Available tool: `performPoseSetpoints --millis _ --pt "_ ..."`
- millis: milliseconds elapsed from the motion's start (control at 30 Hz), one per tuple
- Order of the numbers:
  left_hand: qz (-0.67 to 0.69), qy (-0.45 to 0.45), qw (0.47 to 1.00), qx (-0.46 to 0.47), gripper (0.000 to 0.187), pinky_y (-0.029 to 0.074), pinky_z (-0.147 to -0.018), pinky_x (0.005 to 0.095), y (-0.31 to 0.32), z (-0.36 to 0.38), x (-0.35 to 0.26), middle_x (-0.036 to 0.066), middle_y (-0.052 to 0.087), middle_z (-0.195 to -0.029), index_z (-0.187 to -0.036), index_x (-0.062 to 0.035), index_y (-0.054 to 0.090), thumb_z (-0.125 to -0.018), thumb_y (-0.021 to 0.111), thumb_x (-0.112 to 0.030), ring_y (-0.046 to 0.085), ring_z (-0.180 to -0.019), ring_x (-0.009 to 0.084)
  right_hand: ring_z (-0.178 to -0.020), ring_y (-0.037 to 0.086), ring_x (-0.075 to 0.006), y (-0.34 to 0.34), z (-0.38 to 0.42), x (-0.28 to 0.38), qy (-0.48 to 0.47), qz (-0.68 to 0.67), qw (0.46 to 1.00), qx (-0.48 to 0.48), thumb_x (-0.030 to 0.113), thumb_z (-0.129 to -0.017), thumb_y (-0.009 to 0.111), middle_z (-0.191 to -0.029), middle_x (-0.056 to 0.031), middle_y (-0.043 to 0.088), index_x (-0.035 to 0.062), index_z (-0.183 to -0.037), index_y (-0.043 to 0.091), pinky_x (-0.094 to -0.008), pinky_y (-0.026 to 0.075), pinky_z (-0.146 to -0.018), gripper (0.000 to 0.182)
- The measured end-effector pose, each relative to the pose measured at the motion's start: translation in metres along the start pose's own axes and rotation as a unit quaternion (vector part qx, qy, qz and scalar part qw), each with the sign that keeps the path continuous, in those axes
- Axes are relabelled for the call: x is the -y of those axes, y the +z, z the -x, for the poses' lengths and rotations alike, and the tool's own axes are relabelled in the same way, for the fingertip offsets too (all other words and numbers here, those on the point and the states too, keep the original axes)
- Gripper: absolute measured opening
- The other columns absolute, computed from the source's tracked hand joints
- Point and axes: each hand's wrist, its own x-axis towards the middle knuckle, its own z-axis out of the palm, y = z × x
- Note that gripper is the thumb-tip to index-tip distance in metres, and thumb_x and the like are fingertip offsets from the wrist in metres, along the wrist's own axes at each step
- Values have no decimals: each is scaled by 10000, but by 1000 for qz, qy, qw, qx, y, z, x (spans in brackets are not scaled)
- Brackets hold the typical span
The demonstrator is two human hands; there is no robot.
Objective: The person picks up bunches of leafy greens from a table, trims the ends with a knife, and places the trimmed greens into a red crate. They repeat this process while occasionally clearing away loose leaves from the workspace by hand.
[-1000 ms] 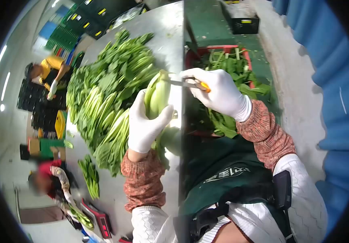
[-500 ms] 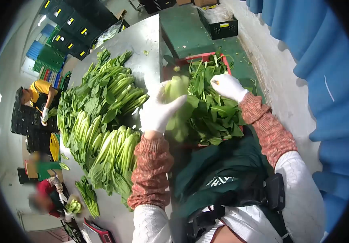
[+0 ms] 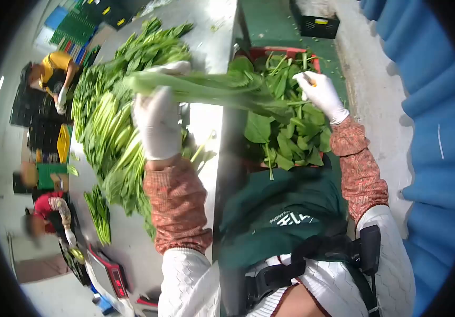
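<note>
My left hand [image 3: 158, 124], in a white glove, is closed around the pale stem end of a leafy green vegetable [image 3: 211, 90]. The vegetable lies sideways in the air, blurred, its leaves pointing right over a red crate [image 3: 285, 50]. Loose green leaves and stalks [image 3: 291, 134] fill that crate. Above its right side is my gloved right hand [image 3: 322, 98], fingers curled, with a small orange bit showing between them; the rest of that object is hidden. Beyond my left hand, a large pile of leafy greens [image 3: 108, 124] rests on the metal table.
The metal table [image 3: 217, 47] runs along my left. A small bunch of greens [image 3: 98, 214] and a red scale [image 3: 112, 272] lie nearer its front. Two co-workers [image 3: 58, 68] stand across it. A black crate [image 3: 318, 25] sits on the floor by the wall.
My left hand has moved left from the crate's edge to over the pile and now holds the vegetable sideways. My right hand has shifted slightly up and right. The camera view has turned.
</note>
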Motion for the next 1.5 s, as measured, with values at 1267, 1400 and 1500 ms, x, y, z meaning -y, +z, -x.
performPoseSetpoints --millis 1267,1400,1500 --pt "-731 82 674 -75 516 504 -837 386 -68 108 -123 139 654 -1047 -1172 -49 647 -670 764 -57 612 -940 325 -678 651 -322 192 53 156 -382 -52 916 109 72 -815 643 -792 -124 677 120 -1139 655 -390 524 -625 328" --pt "-618 61 783 17 494 494 -832 347 -41 81 -121 159 637 -1019 -1112 31 629 -646 789 -5 620 -910 285 -714 663 -294 134 51 171 -419 -12 904 81 -35 -782 616 -852 -146 657 65 -1207 627 -331 530 -647 437" --pt "-525 20 847 81 456 487 -830 329 -15 66 -105 133 631 -994 -1070 40 628 -646 792 5 616 -893 256 -743 674 -291 92 49 168 -395 61 915 61 106 -822 600 -835 -67 696 97 -1165 634 -392 535 -647 345"
